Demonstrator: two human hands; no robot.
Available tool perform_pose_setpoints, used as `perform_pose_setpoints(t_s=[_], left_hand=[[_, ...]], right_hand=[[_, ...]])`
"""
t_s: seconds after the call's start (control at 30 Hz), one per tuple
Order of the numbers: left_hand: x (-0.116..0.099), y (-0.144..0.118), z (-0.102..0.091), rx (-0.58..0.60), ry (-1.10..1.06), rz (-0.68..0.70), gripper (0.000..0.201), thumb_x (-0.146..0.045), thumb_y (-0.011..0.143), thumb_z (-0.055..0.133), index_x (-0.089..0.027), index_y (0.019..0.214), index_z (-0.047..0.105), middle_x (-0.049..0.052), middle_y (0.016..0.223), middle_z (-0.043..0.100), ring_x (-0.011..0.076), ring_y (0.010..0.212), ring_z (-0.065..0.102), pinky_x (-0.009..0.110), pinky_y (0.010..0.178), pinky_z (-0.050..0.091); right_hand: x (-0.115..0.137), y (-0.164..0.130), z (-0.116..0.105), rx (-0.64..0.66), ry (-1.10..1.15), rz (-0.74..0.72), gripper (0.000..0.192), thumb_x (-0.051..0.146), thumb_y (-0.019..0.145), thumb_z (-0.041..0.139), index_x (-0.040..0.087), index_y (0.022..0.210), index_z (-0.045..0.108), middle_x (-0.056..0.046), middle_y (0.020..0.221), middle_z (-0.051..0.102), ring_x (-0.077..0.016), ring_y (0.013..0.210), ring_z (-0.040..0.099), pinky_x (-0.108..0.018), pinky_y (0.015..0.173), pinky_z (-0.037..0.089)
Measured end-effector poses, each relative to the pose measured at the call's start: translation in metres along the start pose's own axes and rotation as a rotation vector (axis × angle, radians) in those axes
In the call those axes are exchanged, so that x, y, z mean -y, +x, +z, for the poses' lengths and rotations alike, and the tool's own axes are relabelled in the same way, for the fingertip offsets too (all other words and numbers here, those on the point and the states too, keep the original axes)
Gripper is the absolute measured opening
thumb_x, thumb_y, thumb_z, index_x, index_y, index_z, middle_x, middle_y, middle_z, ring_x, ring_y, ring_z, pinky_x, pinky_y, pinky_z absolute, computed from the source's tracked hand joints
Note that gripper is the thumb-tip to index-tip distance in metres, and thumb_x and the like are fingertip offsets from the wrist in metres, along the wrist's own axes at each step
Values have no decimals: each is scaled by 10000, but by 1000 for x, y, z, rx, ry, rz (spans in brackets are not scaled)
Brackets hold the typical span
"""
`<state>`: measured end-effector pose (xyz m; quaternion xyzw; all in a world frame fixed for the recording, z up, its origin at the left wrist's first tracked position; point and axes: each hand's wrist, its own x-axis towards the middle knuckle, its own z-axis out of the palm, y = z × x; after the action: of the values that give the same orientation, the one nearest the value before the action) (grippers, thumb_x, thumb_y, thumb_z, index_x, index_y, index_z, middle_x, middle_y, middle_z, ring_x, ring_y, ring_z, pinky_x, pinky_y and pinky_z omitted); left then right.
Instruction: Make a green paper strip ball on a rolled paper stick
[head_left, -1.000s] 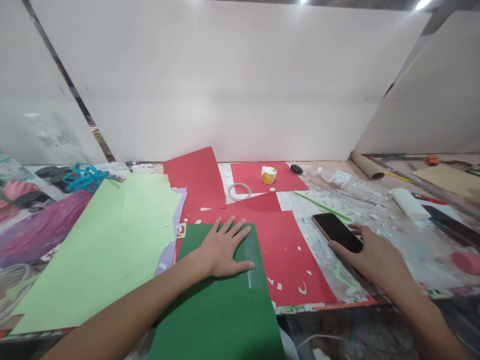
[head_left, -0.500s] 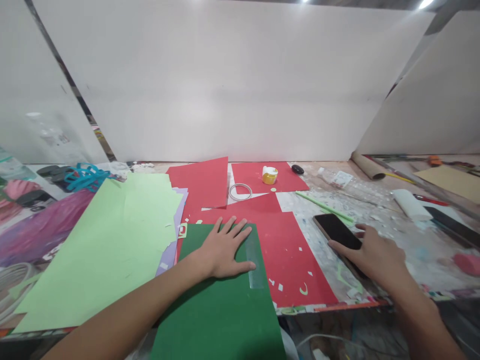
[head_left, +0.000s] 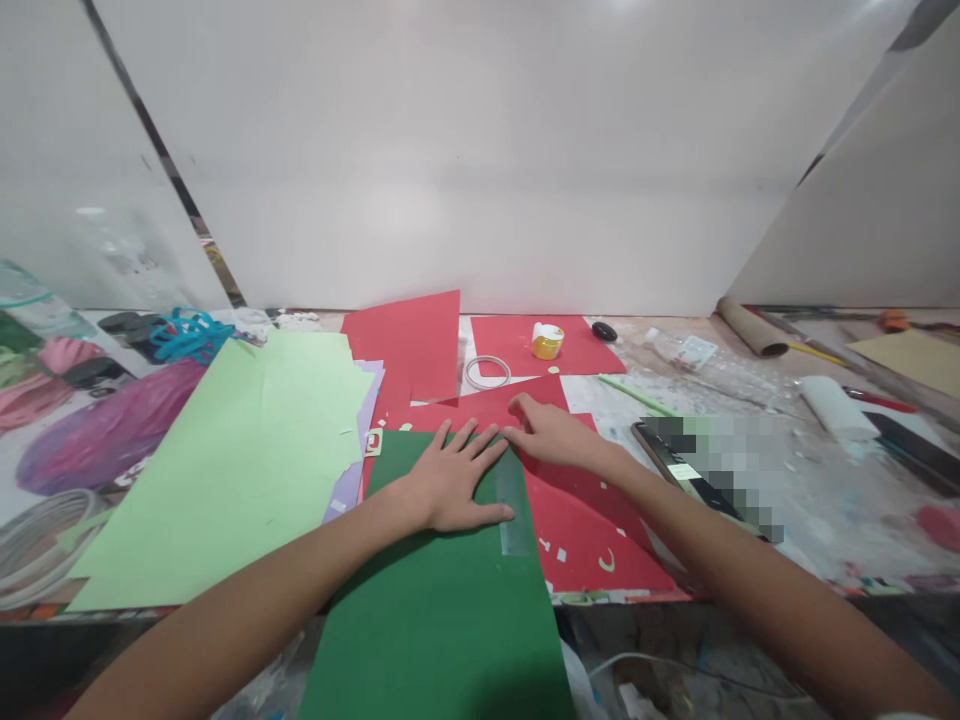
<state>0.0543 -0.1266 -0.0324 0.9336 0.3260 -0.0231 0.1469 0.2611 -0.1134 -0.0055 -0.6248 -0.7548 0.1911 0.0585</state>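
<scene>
A dark green sheet (head_left: 442,610) lies in front of me, its near part reaching past the table's front edge. My left hand (head_left: 457,485) rests flat on its upper part with fingers spread. Along the sheet's right side runs a clear strip (head_left: 513,520) that looks like tape, just beside my left thumb. My right hand (head_left: 559,432) is at the sheet's top right corner, over the red paper (head_left: 577,500). Its index finger is bent and its thumb points at the green edge, with a gap between them and nothing visible held. A phone (head_left: 705,475) with a lit, pixelated screen lies to the right.
Light green sheets (head_left: 232,480) cover the left side, beside a purple bag (head_left: 112,430). Toward the back are a white ring (head_left: 487,373), a yellow tape roll (head_left: 547,342) and a green stick (head_left: 637,395). At right lie a clear bottle (head_left: 697,355) and a white roll (head_left: 836,408).
My right hand has moved left from the phone to the green sheet's top corner. The phone's screen has gone from dark to lit. My left hand stays spread on the sheet.
</scene>
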Motion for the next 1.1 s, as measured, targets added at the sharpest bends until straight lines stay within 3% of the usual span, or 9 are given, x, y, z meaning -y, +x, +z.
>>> perform_pose_setpoints(t_s=[0.2, 0.47, 0.83, 0.97, 1.1], left_hand=[[-1, -1, -2, 9, -1, 1, 949, -818, 823, 265, -220, 1548, 131, 77, 1608, 100, 349, 1476, 12, 613, 1157, 28], [-2, -1, -4, 21, -5, -9, 949, -819, 821, 264, -217, 1546, 148, 67, 1609, 75, 350, 1476, 13, 612, 1156, 17], [-1, 0, -2, 10, 2, 2, 954, -820, 818, 270, -218, 1548, 144, 81, 1609, 101, 355, 1475, 14, 600, 1158, 3], [-1, 0, -2, 12, 6, 4, 955, -819, 821, 268, -212, 1548, 143, 81, 1609, 85, 360, 1474, 14, 607, 1156, 5], [-1, -1, -2, 8, 7, 2, 960, -823, 819, 257, -207, 1547, 148, 80, 1608, 85, 359, 1474, 29, 608, 1156, 16]], right_hand=[[0, 0, 3, -22, 38, -53, 228, 296, 924, 469, 158, 1054, 596, -105, 954, 703, -204, 816, 624, -253, 647, 372], [-20, 2, 0, 35, 57, -21, 301, 106, 874, 384, 162, 1008, 647, -109, 1031, 714, -210, 936, 629, -253, 749, 403], [-19, 2, 3, 39, 118, -26, 263, 105, 820, 400, 154, 886, 650, -94, 817, 699, -195, 743, 609, -260, 652, 386], [-21, 5, 7, 21, 171, -26, 180, 145, 819, 446, 166, 834, 624, -92, 835, 690, -205, 775, 599, -273, 675, 389], [-24, 7, 6, -33, 279, -10, 174, 147, 818, 452, 192, 947, 561, -77, 929, 678, -191, 830, 608, -279, 725, 434]])
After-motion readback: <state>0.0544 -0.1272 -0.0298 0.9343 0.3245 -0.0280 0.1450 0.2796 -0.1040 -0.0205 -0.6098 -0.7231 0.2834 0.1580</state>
